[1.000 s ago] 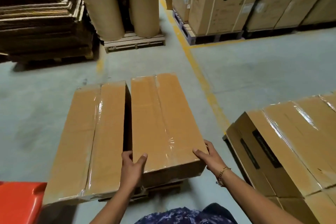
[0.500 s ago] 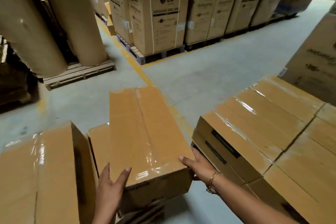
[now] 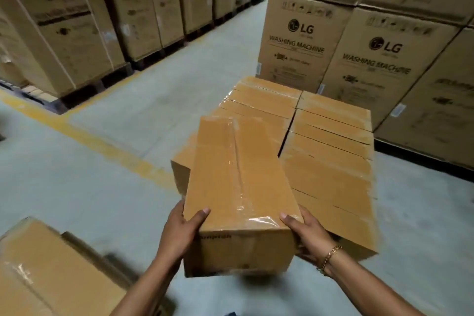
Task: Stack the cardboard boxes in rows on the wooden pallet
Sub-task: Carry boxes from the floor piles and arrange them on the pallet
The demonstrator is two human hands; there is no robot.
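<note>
A person holds a long, taped cardboard box [image 3: 238,187] at centre frame. The left-hand grip [image 3: 183,228] curls round its near corner at 7 o'clock, thumb on top. The right-hand grip [image 3: 307,233] curls round the corner at 5 o'clock. Rows of stacked boxes [image 3: 331,161] lie just beyond, toward 1 o'clock.

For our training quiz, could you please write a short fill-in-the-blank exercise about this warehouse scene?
1. The left hand and right hand grip a box sealed with clear ___.
2. A gold bracelet sits on the ___ wrist.
3. The big cartons behind the stack read LG washing ___.
4. The line painted on the floor is ___.
Missing words: tape; right; machine; yellow.
</note>
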